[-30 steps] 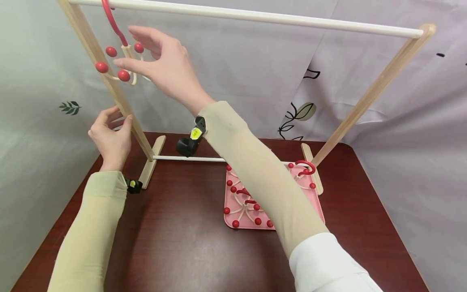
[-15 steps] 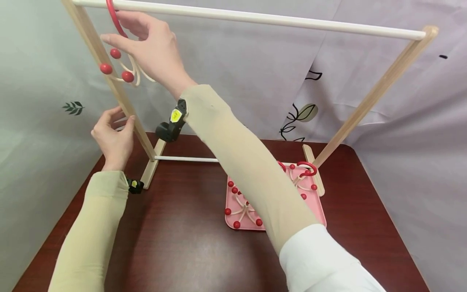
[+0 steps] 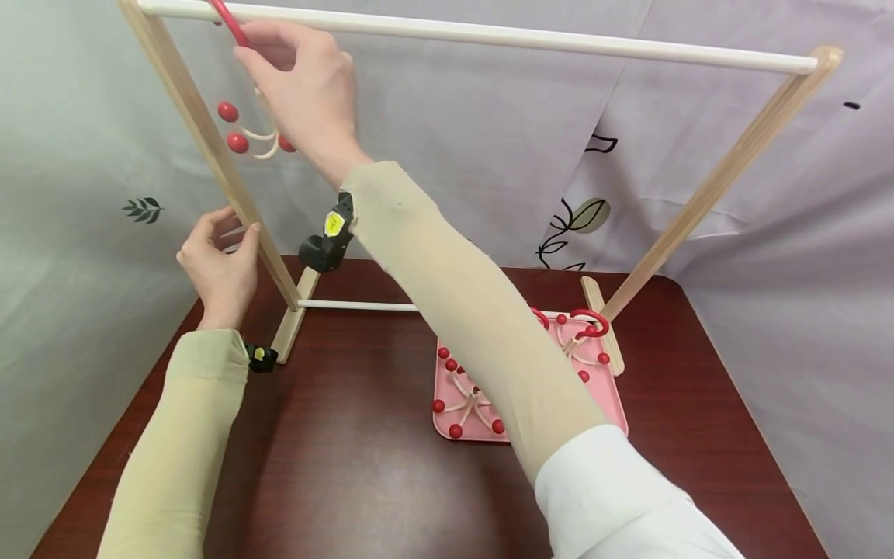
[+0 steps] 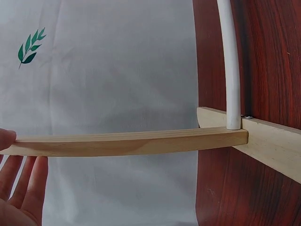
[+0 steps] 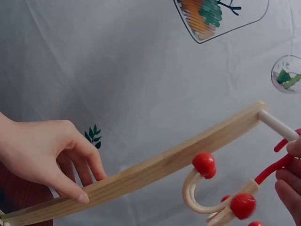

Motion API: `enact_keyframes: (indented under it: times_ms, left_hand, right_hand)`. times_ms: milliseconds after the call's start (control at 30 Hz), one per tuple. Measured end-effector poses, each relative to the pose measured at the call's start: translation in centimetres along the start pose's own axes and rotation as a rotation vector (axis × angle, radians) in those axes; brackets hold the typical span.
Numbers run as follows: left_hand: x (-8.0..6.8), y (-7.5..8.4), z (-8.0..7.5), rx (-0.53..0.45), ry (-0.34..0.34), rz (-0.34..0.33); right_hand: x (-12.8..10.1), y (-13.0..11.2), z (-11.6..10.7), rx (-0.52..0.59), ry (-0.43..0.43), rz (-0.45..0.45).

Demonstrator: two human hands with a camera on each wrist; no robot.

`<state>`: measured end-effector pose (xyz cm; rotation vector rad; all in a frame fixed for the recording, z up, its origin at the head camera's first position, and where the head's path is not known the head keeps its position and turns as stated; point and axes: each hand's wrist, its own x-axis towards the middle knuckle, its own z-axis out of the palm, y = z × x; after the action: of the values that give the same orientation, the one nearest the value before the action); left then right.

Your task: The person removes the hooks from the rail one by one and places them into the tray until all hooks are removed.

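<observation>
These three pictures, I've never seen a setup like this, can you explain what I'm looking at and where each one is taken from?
A person works with two bare hands. The big picture comes from a camera on their head, looking down at a dark red table. The other two come from small cameras strapped to each wrist.

On the table stands a wooden rack with a white top rail. The left hand holds the rack's left post; the left wrist view shows that post and the rack's foot up close. The right hand is up at the rail, pinching a hanger with a red hook and red-tipped prongs; the right wrist view shows it beside the post.

A pink tray under the rack holds more such hangers.
</observation>
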<state>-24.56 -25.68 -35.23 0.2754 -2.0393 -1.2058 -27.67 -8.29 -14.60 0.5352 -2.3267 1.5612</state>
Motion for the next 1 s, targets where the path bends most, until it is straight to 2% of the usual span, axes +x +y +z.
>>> enact_keyframes:
  times_ms: [267,500,667,1000]
  left_hand:
    - [0.2,-0.1,0.1,-0.019,0.000,0.003]
    - [0.2,0.2,0.1,-0.007,-0.003,0.008]
    - [0.2,0.3,0.2,-0.008,-0.004,0.021]
    - [0.1,0.2,0.2,-0.012,-0.002,0.022]
  right_hand:
    - [-0.3,0.9,-0.4,0.064,0.092,-0.040]
    - [-0.8,1.9,-1.2,0.228,0.210,-0.058]
    - [-1.2,2.3,-1.9,0.293,0.275,-0.083]
    - [-3.5,2.1,-4.2,0.350,0.275,-0.133]
